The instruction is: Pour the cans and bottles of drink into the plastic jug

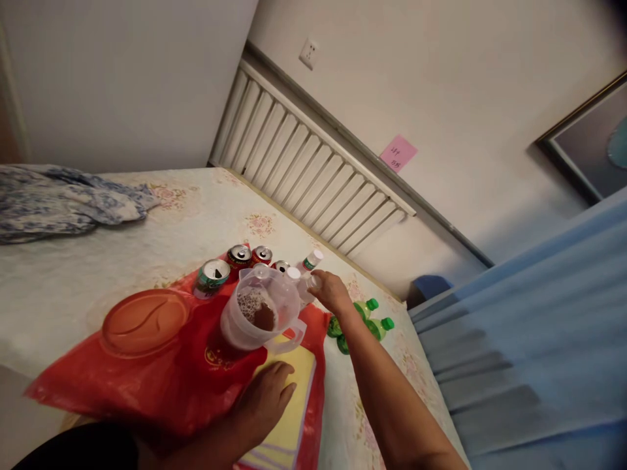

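A clear plastic pitcher (234,324) holding dark, foamy liquid stands upright on a red plastic sheet (161,391). My right hand (332,292) reaches past it with fingers closed around the upper part of a clear plastic bottle (304,297), partly hidden behind the pitcher. Below the pitcher's handle, my left hand (269,399) hovers over or rests on a yellow cloth (296,391); I cannot tell which. Its thumb and fingers are apart, with nothing in them. Another white-capped bottle (312,260) stands just behind the held one.
Several opened drink cans, including a green one (212,277), stand left of the pitcher beside an orange round lid (145,322). Green-capped bottles (379,328) are at the right. A patterned cloth (73,202) lies on the flowered tablecloth (210,202). A radiator (304,163) lines the wall.
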`<state>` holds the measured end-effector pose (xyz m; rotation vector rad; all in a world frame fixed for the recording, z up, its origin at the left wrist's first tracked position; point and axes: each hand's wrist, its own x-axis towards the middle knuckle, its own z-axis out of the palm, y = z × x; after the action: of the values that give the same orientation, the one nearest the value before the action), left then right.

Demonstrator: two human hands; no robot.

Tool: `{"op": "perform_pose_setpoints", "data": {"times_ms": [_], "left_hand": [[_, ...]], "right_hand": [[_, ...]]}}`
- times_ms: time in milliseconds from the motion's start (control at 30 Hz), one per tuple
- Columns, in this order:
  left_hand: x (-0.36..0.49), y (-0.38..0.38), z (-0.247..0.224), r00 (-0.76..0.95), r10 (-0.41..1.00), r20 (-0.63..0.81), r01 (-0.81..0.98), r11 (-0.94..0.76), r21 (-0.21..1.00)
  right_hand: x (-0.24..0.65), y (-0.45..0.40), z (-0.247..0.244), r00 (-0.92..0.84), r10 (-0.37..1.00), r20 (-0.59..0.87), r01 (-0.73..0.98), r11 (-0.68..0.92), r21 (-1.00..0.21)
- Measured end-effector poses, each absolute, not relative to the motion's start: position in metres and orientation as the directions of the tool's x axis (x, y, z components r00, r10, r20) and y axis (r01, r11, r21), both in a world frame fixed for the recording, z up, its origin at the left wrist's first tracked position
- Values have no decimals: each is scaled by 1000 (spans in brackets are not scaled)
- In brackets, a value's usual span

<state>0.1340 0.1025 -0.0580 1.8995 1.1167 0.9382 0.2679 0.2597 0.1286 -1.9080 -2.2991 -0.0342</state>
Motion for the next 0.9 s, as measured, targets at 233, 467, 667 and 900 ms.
{"op": "perform_pose_setpoints", "data": {"times_ms": [233, 467, 667, 900], "left_hand": [[133, 103, -52, 371, 909, 191, 344, -325, 881], [146, 106, -68, 275, 926, 257, 199, -316, 928], [153, 104, -68, 236, 916, 324, 120, -359, 926], [139, 96, -42, 386, 882, 270, 9, -296, 955]], "right_hand": [[290, 237, 128, -109, 974, 199, 971, 147, -191], [324, 181, 161, -120, 966, 228, 967, 165, -193], [327, 124, 178, -191, 967, 169, 936, 231, -265], [300, 79, 173, -284, 954, 100, 855, 299, -424]]}}
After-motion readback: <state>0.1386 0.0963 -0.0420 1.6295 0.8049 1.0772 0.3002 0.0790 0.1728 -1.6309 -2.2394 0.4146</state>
